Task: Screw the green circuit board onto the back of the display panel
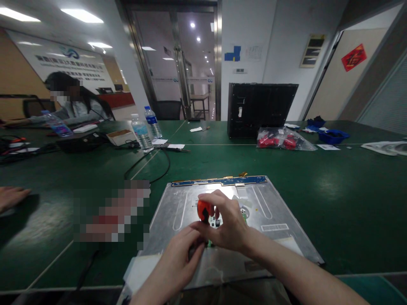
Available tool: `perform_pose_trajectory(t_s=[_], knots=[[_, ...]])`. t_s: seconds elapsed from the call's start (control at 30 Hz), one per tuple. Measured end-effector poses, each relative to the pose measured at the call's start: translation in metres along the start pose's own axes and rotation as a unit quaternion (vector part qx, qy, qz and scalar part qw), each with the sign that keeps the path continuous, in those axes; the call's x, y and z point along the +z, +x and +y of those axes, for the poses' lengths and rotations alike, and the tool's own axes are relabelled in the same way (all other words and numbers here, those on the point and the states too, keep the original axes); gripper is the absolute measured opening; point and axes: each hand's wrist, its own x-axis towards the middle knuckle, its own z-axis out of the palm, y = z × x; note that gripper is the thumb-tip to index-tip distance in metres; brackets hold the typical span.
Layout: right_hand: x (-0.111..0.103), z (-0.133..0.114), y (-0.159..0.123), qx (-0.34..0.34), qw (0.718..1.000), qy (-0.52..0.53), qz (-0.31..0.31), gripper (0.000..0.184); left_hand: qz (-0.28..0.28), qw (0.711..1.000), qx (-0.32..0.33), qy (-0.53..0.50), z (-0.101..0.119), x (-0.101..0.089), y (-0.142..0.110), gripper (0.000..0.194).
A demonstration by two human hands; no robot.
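Note:
A flat metal panel (162, 220), like the back of a display, lies before me. A narrow blue circuit strip (219, 181) runs along its far edge. Near its middle, a small green circuit board (217, 222) is partly covered by my hands. My right hand (230, 222) is closed round the orange-and-black handle of a screwdriver (204, 209), held upright over the board. Close beside the handle's lower end, my left hand (182, 252) has its fingers pinched together; what they hold is hidden. The screwdriver's tip is also out of sight.
A black panel (260, 110) stands behind a clear bag (282, 139) of red items. Water bottles (141, 133) stand at the back left, near a black cable (169, 163). Another person's hand (12, 198) rests at the left edge. Someone sits farther back. Blue trays (332, 135) lie right.

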Motion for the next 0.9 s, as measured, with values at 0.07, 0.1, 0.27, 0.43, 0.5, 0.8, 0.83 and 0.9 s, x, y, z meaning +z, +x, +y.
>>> perform_pose_trajectory(t_s=[0.07, 0.1, 0.27, 0.43, 0.5, 0.8, 0.83, 0.9], knots=[[-0.001, -0.002, 0.001, -0.01, 1.0, -0.003, -0.013, 0.039, -0.001, 1.0, -0.001, -0.007, 0.0, 0.0, 0.0, 0.016], [-0.002, -0.003, 0.002, -0.013, 1.0, -0.007, -0.02, 0.039, -0.001, 1.0, -0.001, -0.012, 0.001, -0.001, 0.0, 0.015], [-0.003, -0.006, 0.0, -0.008, 0.999, -0.022, -0.023, 0.049, -0.011, 1.0, 0.01, -0.026, 0.007, -0.006, 0.003, 0.015], [-0.003, -0.004, -0.002, 0.007, 1.0, -0.02, -0.012, 0.049, -0.022, 0.999, 0.012, -0.038, 0.009, -0.008, 0.004, 0.015], [-0.002, -0.003, -0.001, 0.003, 1.0, -0.015, -0.001, 0.043, -0.016, 0.999, 0.009, -0.032, 0.007, -0.006, 0.003, 0.015], [-0.003, -0.003, 0.002, -0.005, 0.998, -0.054, -0.014, 0.042, -0.006, 1.0, 0.008, -0.008, -0.003, 0.001, 0.0, 0.016], [-0.003, -0.003, 0.002, -0.01, 0.998, -0.052, -0.013, 0.044, -0.009, 1.0, 0.013, -0.013, -0.002, 0.0, 0.0, 0.016], [-0.002, -0.003, 0.001, -0.013, 0.999, -0.044, -0.003, 0.049, -0.009, 0.999, 0.024, -0.025, 0.001, -0.001, 0.002, 0.016]])
